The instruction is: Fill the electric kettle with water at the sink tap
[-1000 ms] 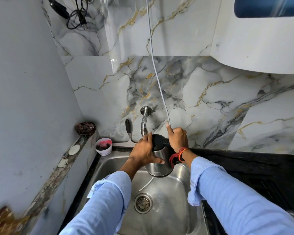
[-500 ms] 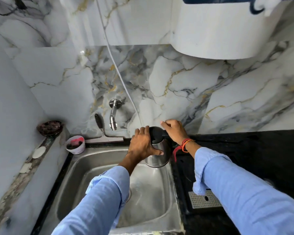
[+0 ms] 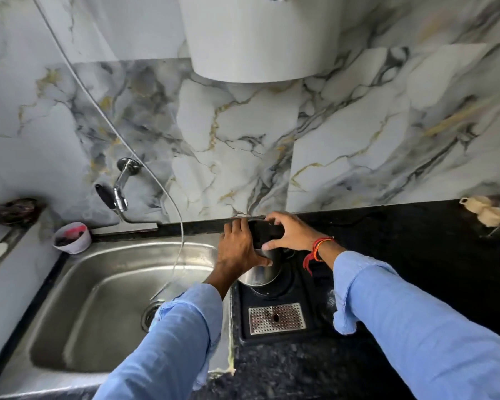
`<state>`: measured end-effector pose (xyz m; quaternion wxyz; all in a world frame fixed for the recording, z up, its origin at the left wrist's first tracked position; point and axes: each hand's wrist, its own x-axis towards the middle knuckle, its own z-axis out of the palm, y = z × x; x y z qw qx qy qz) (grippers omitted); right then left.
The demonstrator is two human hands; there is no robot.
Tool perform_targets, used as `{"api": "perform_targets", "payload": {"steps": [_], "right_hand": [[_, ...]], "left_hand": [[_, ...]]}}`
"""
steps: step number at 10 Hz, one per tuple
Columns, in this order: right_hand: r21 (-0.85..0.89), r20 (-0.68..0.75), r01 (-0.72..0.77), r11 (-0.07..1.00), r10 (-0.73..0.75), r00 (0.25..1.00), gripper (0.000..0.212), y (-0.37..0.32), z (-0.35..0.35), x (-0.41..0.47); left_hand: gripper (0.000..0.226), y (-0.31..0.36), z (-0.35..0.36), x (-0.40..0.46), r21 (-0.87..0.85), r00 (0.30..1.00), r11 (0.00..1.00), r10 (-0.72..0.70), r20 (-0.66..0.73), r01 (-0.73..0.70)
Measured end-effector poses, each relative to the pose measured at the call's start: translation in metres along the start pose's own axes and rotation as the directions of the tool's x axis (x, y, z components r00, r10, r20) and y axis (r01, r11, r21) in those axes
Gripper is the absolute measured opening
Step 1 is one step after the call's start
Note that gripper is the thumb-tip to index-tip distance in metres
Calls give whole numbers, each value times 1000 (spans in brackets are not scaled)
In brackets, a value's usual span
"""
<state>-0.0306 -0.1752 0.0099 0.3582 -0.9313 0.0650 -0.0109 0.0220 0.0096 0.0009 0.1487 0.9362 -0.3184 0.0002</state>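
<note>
Holding a steel electric kettle [image 3: 260, 272] with both hands at the frame's centre, right of the sink [image 3: 104, 287].
Left hand [image 3: 238, 249] wraps the rounded, shiny body, grip pressed on metal; right hand [image 3: 290, 233] pinches the black lid. Its base sits at a black round stand on the speckled dark surface [image 3: 416, 226]. Chrome tap [image 3: 122, 183] juts from veined marble at left.

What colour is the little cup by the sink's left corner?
The cup is white, with something pink and dark inside. It shows in the head view, the only one.
</note>
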Motion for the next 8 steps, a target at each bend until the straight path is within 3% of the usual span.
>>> {"api": "perform_targets", "payload": {"steps": [2, 7, 8], "right_hand": [[-2, 46, -19, 1000, 19, 999, 76, 45, -1, -26], [-341, 21, 86, 936, -84, 996, 82, 59, 8, -34], [-471, 56, 67, 880, -45, 997, 85, 52, 7, -37]], "left_hand": [[116, 37, 34, -10, 16, 999, 1000, -19, 39, 18], [136, 47, 44, -6, 0, 991, 1000, -12, 134, 13], [131, 45, 31, -12, 86, 985, 996, -1, 170, -14]]}}
